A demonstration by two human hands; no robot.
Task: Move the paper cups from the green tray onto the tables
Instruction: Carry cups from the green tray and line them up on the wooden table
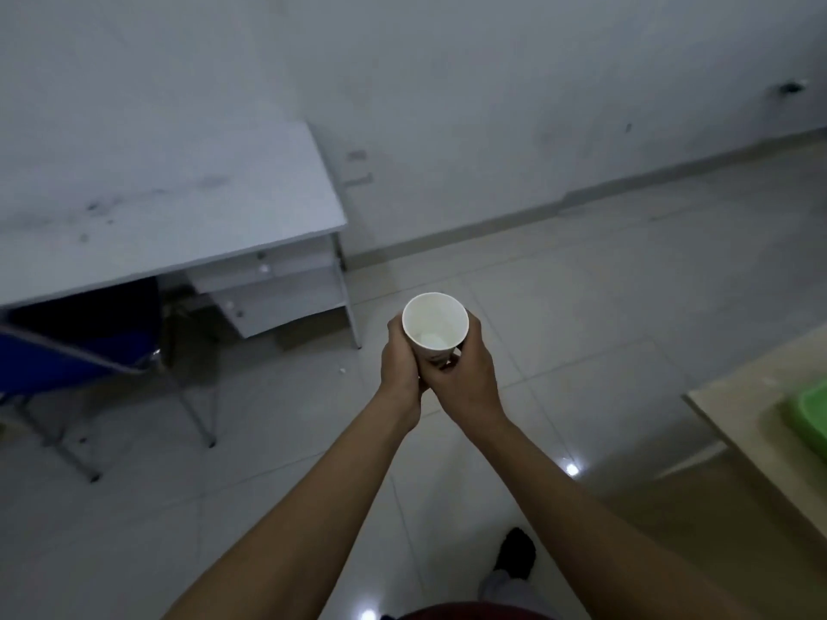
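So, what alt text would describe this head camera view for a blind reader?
The left hand and right hand hold a white paper cup upright above a tiled floor. A grey desk with a blue chair stands at left; a green tray sits on a beige table at right.

A grey desk (179, 208) stands on the tiled floor (581, 306). A green tray (810, 409) sits on the tan table (756, 382).

Paper cup (435, 326) base behind fingers (476, 338); green tray (811, 417) past right edge.
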